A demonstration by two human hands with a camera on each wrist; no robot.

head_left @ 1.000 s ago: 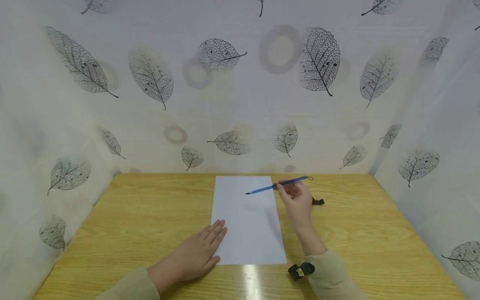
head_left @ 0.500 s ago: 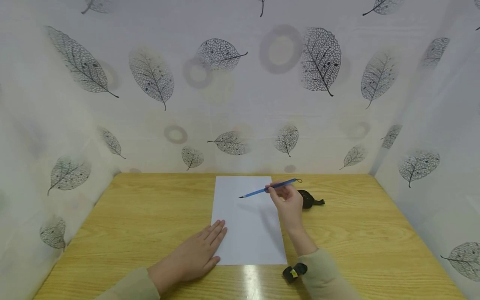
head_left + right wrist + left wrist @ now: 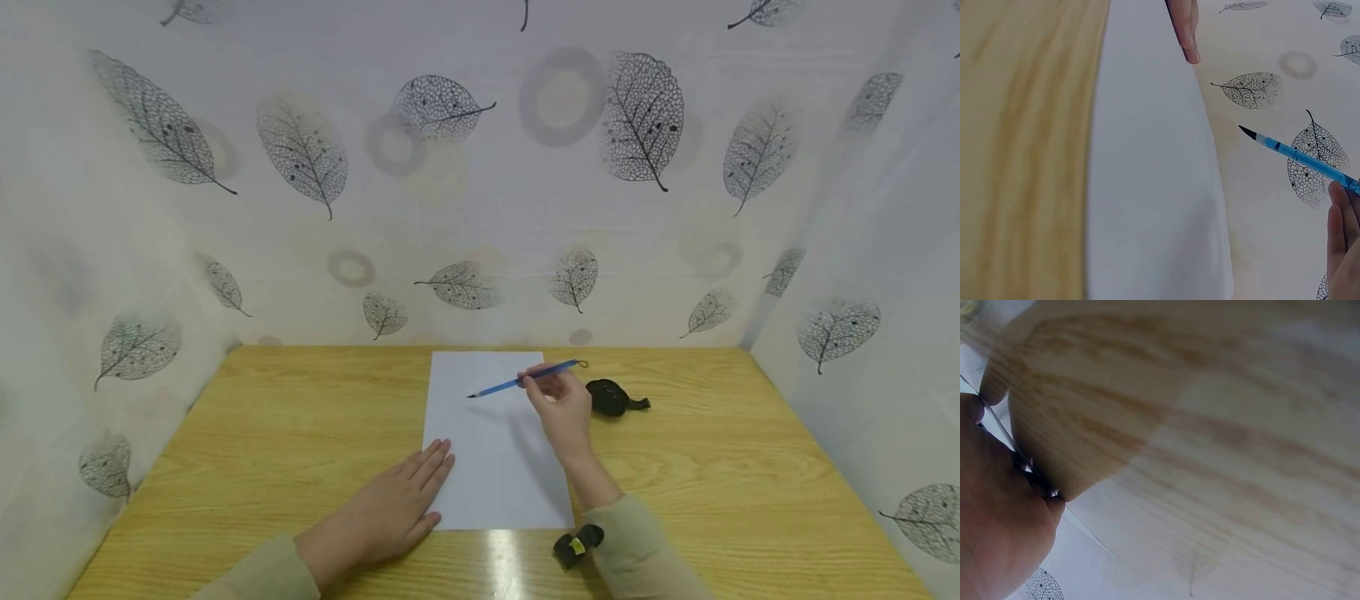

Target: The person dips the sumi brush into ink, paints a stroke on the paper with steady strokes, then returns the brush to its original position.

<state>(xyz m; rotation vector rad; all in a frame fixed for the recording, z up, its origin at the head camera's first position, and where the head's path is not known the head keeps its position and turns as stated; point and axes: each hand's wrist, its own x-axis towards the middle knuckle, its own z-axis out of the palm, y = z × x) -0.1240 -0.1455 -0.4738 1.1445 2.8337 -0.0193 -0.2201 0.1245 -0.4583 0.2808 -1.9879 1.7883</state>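
With one sheet of paper (image 3: 487, 475) as the clock's centre in the head view, the left hand (image 3: 392, 507) at 8 o'clock and the right hand (image 3: 562, 415) at 2 make two hands, with two sleeves (image 3: 266, 573) at 8 and 4. There is one brush (image 3: 498, 388) at 1 o'clock, one black dish (image 3: 608, 399) between 2 and 3, one small black device (image 3: 577, 546) near 5, and one table (image 3: 300, 408) beneath. The printed leaves (image 3: 643, 117) number more than a dozen, from about 9 o'clock past 12 to about 3.
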